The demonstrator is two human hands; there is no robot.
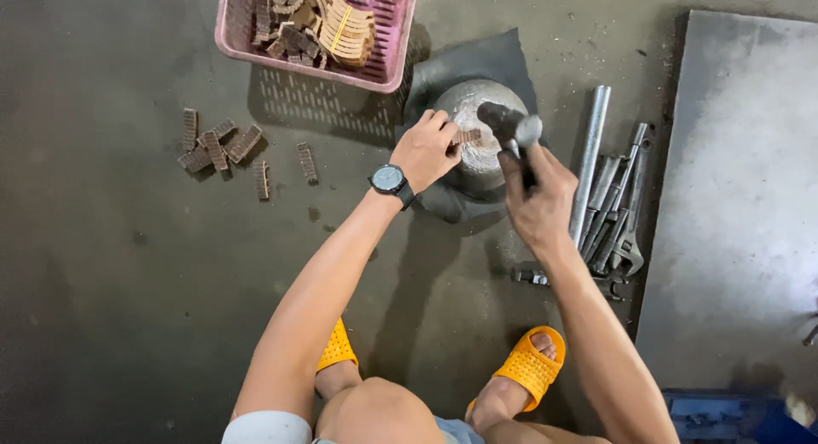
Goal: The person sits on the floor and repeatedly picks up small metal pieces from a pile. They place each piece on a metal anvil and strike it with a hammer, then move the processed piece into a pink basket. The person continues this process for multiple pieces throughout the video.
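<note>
- Nearest the camera, bent knees are being seen at the bottom edge, with two orange slippers (pixel 530 365) planted on the dark concrete floor (pixel 111 282).
- A small ridged brown piece (pixel 468 137) is being pinched between the fingertips of the left hand (pixel 426 150), which is being worn with a dark wristwatch (pixel 389 180); the piece is being held flat on top of a rounded metal block (pixel 477 112).
- A hammer (pixel 509 127) is being gripped by the clenched right hand (pixel 538 197), its head being held just above the block and just beside the piece.
- The block is being carried by a dark rubber sheet (pixel 494 56) spread on the floor, directly in front of the feet.
- Part of the block is being hidden by the left hand and the hammer head.
- A metal pipe (pixel 591 154) and a bunch of wrenches (pixel 620 214) are being kept on the floor to the right of the right hand, beside a grey metal plate (pixel 741 197).
- A pink plastic basket (pixel 388 35) filled with brown ridged pieces is being kept beyond the block, at the top edge.
- Loose brown pieces (pixel 217 146) are being left scattered on the floor to the left, well apart from the block.
</note>
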